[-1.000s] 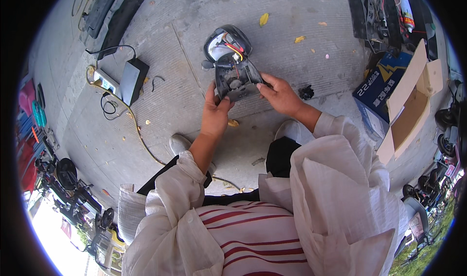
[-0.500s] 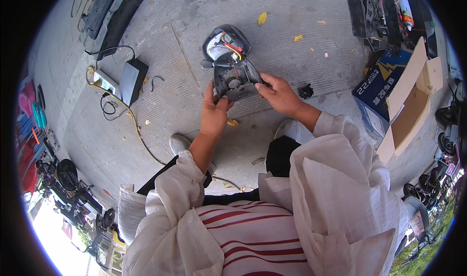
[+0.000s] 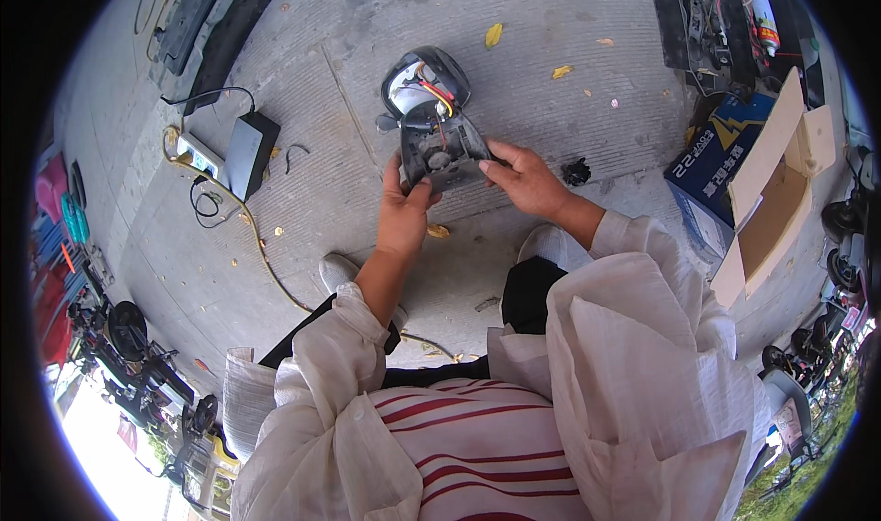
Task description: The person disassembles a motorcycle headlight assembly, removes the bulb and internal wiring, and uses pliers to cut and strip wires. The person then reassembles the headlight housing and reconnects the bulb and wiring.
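Observation:
A black plastic housing [image 3: 440, 142] is held out in front of me, its hollow inner side facing up. My left hand [image 3: 404, 216] grips its near left corner, thumb on top. My right hand [image 3: 530, 181] pinches the near right edge between thumb and fingers. Beyond the housing, and overlapped by it, is a rounded dark-rimmed part [image 3: 450, 69] with a shiny, mirror-like inside. Red and yellow wires [image 3: 440, 97] run between the two pieces. Whether the far part rests on the ground I cannot tell.
Left on the concrete are a black power brick [image 3: 250, 154], a white power strip [image 3: 200, 156] and a yellowish cord [image 3: 253, 236]. To the right stand a blue box [image 3: 719, 158] and an open cardboard box [image 3: 780, 218]. A small black clump [image 3: 576, 172] lies near my right hand.
The housing and both hands have shifted very slightly left. My grip on it is unchanged.

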A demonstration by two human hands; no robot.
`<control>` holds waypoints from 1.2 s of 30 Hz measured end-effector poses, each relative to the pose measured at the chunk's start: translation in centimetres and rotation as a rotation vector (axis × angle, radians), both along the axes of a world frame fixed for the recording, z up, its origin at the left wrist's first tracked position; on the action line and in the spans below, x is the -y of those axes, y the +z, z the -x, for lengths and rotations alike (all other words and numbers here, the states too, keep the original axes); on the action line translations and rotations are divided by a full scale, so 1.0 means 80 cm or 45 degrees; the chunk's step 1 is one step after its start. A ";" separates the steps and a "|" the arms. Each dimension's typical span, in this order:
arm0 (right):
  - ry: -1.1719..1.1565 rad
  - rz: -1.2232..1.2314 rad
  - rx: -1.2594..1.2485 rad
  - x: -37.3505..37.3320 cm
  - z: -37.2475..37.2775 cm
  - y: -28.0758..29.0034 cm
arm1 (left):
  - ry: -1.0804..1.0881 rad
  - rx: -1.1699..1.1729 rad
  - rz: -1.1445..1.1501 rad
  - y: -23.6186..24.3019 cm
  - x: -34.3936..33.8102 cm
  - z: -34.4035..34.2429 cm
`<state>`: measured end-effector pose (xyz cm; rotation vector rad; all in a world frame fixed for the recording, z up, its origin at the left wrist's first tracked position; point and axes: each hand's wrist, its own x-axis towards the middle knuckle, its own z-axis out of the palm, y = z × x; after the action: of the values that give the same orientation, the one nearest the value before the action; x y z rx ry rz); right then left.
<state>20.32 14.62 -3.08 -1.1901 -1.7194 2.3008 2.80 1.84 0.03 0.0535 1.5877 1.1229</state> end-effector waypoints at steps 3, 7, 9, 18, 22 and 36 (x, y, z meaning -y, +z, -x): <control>-0.019 -0.012 -0.015 0.004 -0.001 -0.003 | 0.023 0.021 0.011 -0.001 -0.001 -0.001; -0.035 -0.002 -0.010 0.006 -0.003 -0.002 | 0.057 0.063 0.049 -0.001 0.001 0.000; -0.036 0.020 -0.021 0.007 -0.004 -0.001 | 0.066 0.083 0.077 0.000 0.001 0.000; 0.000 0.061 -0.068 0.010 -0.009 -0.007 | -0.021 0.112 0.166 0.006 -0.001 0.007; -0.015 0.029 -0.011 0.007 -0.011 -0.003 | -0.088 0.126 0.211 0.009 -0.002 0.008; -0.017 -1.063 0.053 -0.012 0.013 0.029 | -0.262 -0.126 0.121 0.002 0.000 -0.009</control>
<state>19.31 15.56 -0.77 -1.0316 -2.2901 1.2662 3.55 1.88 0.18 0.2075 1.6799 0.8958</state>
